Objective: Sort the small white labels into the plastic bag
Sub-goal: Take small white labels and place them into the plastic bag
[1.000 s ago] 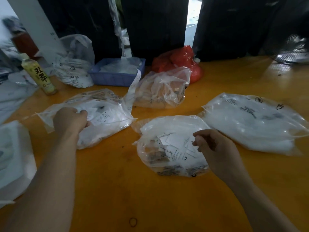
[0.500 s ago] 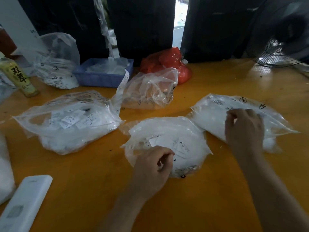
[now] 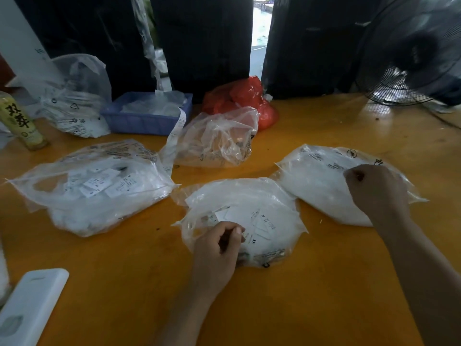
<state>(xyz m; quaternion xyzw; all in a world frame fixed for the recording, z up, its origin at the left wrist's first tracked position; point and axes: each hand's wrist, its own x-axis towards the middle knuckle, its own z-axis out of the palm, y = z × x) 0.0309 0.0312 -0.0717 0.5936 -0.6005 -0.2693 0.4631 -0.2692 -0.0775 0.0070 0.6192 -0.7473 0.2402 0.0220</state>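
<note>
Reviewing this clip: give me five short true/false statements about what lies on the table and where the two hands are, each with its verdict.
1. The left hand rests on the middle clear plastic bag of white labels. True.
2. The right hand is on the blue plastic basket. False: it is on the right-hand clear bag of white contents.
3. A red plastic bag lies at the table's far side. True.
4. The yellow-labelled drink bottle lies on its side. False: it stands upright at the left edge.
5. A black wire-guard fan stands at the far right. True.
</note>
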